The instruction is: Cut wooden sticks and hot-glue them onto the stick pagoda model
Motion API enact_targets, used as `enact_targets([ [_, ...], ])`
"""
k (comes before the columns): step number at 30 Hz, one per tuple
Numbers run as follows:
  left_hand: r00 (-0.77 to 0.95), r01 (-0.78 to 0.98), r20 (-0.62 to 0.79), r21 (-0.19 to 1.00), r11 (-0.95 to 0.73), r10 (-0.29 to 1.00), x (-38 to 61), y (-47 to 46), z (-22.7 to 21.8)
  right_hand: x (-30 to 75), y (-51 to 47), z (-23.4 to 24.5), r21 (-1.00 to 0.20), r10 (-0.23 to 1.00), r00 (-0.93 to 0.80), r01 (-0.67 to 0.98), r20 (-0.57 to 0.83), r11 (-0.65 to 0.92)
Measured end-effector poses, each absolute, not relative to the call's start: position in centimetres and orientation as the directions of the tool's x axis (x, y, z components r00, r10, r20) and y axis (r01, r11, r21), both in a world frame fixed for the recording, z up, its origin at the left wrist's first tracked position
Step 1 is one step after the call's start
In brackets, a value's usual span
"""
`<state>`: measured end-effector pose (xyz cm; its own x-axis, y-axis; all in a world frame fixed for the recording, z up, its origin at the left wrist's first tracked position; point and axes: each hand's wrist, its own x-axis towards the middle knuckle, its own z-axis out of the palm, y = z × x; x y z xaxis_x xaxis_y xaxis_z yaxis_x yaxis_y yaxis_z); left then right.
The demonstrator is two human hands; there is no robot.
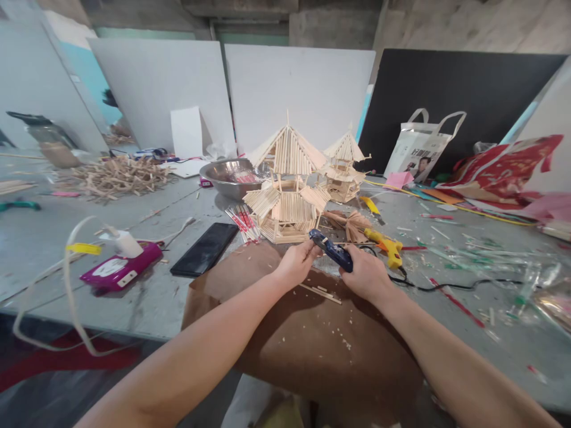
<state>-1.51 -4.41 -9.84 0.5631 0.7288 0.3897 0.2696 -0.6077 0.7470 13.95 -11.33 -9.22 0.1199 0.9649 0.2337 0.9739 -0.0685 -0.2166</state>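
Metal basin (227, 190) beside the stick pagoda (292, 205), red-patterned packets (247, 177) inside; white tote bag (410, 153), contents hidden. Blue hand tool (335, 253), before the pagoda, gripped by right hand (368, 274); left hand (295, 264) at its head, cannot tell whether pinching anything.

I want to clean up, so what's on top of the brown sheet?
Thin sticks and pale crumbs lie on the brown sheet. Whatever lies beneath the left hand and left forearm cannot be seen, since they cover that part.
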Motion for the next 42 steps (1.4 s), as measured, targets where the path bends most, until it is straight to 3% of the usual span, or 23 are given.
enact_targets([
  [12,0.530,0.281,0.373,0.770,-0.572,0.762,-1.5,-4.1,-10.2,15.3,-10.7,-8.9,-0.130,0.934,0.273,0.960,0.229,-0.249],
  [17,0.498,-0.003,0.233,0.964,-0.267,0.835,-1.4,-4.2,-9.8,16.7,-10.4,-8.7,-0.128,0.936,0.279,0.958,0.215,-0.256],
  [20,0.539,-0.112,0.185,0.983,-0.148,0.822,-1.6,-4.7,-9.1,17.3,-10.2,-8.9,-0.140,0.963,0.218,0.970,0.159,-0.197],
  [26,0.423,-0.107,0.234,0.972,-0.208,0.876,-2.6,-4.8,-7.3,17.3,-10.1,-9.7,-0.156,0.990,0.072,0.986,0.120,-0.053],
  [30,0.209,-0.208,0.209,0.964,-0.165,0.955,-3.5,-4.2,-5.9,17.1,-10.1,-9.9,-0.126,0.993,0.071,0.990,0.099,-0.058],
  [34,0.164,-0.307,0.285,0.924,-0.226,0.944,-4.5,-3.8,-3.6,16.9,-10.2,-9.9,-0.122,0.993,0.065,0.991,0.101,-0.052],
  [38,0.112,-0.262,0.338,0.917,-0.300,0.935,-5.3,-2.9,-1.3,17.0,-10.2,-10.1,-0.104,0.993,0.069,0.993,0.099,-0.058],
  [42,0.031,-0.223,0.275,0.939,-0.262,0.961,-5.6,-1.1,0.1,17.2,-10.0,-10.5,-0.092,0.994,0.053,0.995,0.092,-0.045],
])
